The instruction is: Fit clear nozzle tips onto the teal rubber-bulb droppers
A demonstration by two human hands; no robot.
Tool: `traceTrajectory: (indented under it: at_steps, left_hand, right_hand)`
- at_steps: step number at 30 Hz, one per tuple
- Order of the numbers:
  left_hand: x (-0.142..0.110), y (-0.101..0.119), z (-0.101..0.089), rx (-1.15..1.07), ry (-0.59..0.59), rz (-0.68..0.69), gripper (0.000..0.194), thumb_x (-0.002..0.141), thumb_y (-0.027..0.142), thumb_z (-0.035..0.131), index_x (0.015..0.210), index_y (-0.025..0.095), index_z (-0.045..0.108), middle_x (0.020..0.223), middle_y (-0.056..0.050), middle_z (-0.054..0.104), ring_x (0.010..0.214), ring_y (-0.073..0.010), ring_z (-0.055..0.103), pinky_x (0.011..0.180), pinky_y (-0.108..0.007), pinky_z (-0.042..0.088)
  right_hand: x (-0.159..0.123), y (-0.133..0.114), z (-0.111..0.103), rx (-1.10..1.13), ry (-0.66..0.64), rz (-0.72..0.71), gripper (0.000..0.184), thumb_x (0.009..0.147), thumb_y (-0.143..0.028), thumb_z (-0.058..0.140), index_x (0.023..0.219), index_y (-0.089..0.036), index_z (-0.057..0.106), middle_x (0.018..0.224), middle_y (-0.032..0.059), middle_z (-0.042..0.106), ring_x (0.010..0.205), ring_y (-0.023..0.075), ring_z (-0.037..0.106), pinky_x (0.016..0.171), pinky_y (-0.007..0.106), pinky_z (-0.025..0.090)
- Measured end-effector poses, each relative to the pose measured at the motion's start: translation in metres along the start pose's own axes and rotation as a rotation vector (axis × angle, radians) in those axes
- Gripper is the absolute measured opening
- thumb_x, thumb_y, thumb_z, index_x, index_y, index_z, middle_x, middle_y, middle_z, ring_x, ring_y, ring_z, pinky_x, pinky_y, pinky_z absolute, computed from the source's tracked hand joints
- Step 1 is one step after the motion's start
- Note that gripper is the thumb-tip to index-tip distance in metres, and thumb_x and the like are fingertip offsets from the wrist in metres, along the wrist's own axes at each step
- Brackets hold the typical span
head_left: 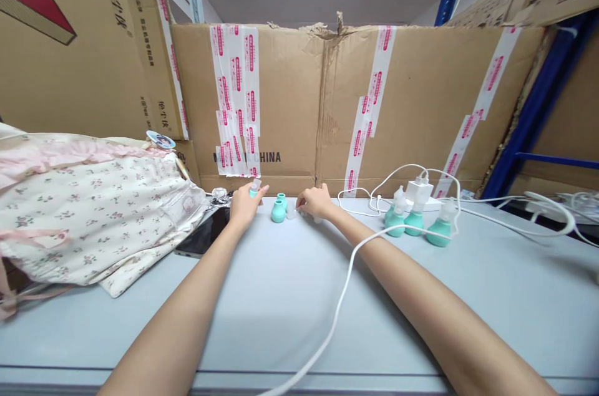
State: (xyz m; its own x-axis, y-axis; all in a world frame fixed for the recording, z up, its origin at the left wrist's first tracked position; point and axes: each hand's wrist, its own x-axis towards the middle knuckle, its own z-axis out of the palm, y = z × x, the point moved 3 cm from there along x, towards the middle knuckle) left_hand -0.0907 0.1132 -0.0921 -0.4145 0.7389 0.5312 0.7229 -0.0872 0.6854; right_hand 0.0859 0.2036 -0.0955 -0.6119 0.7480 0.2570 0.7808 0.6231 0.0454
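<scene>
My left hand (244,204) reaches to the far side of the grey table (281,296) and is closed on a small teal bottle with a clear cap (254,189). My right hand (314,201) rests just right of it, fingers curled on a small clear piece (291,211) I cannot make out. Between the hands stands a teal bottle without a cap (279,209). Three more teal bottles (414,221) with clear caps stand further right.
A floral cloth bundle (93,215) lies at the left, with a dark tablet (203,232) beside it. A white charger (418,190) and white cables (346,284) trail across the right side. Taped cardboard (327,109) walls the back; a blue rack post (538,103) stands right.
</scene>
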Motion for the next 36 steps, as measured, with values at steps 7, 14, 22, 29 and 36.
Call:
traceTrajectory:
  at_steps: [7, 14, 22, 29, 36]
  left_hand:
    - [-0.001, 0.001, 0.002, -0.004, -0.011, -0.001, 0.038, 0.073, 0.053, 0.048, 0.069, 0.017, 0.058, 0.057, 0.002, 0.056, 0.058, -0.0089, 0.048, 0.062, -0.02, 0.03]
    - [0.0, 0.0, 0.001, 0.001, -0.012, 0.0, 0.037, 0.073, 0.053, 0.048, 0.07, 0.017, 0.059, 0.057, 0.002, 0.056, 0.059, -0.009, 0.049, 0.063, -0.02, 0.031]
    - [0.0, -0.002, 0.003, -0.004, -0.019, 0.004, 0.04, 0.072, 0.056, 0.048, 0.072, 0.018, 0.058, 0.057, 0.002, 0.056, 0.058, -0.0098, 0.05, 0.063, -0.02, 0.031]
    - [-0.001, 0.001, 0.0, -0.014, 0.014, 0.022, 0.037, 0.073, 0.053, 0.048, 0.068, 0.017, 0.056, 0.057, 0.002, 0.055, 0.058, -0.0094, 0.05, 0.062, -0.02, 0.031]
    - [0.0, 0.002, 0.0, -0.012, 0.017, 0.022, 0.038, 0.073, 0.053, 0.048, 0.067, 0.017, 0.057, 0.057, 0.003, 0.056, 0.059, -0.0096, 0.05, 0.063, -0.02, 0.031]
  right_hand:
    - [-0.001, 0.0, -0.008, -0.072, 0.02, -0.011, 0.02, 0.079, -0.025, 0.05, 0.089, -0.028, 0.066, 0.09, 0.0014, 0.061, 0.09, 0.0192, 0.052, 0.084, 0.04, 0.019]
    - [-0.002, 0.003, -0.019, -0.124, -0.017, -0.078, 0.022, 0.075, -0.019, 0.054, 0.09, -0.031, 0.066, 0.088, -0.0019, 0.061, 0.089, 0.0164, 0.051, 0.084, 0.038, 0.019]
    - [0.0, -0.003, -0.002, -0.137, -0.025, -0.131, 0.017, 0.074, -0.023, 0.058, 0.086, -0.03, 0.067, 0.086, -0.0012, 0.061, 0.089, 0.018, 0.05, 0.083, 0.038, 0.019]
    - [-0.002, -0.004, -0.007, -0.211, 0.1, -0.224, 0.017, 0.073, -0.017, 0.052, 0.081, -0.021, 0.066, 0.083, 0.003, 0.061, 0.087, 0.0195, 0.051, 0.081, 0.038, 0.019]
    - [-0.004, -0.002, -0.022, 0.024, 0.042, -0.104, 0.019, 0.073, -0.026, 0.054, 0.09, -0.026, 0.064, 0.088, -0.0057, 0.061, 0.089, 0.0141, 0.052, 0.077, 0.033, 0.023]
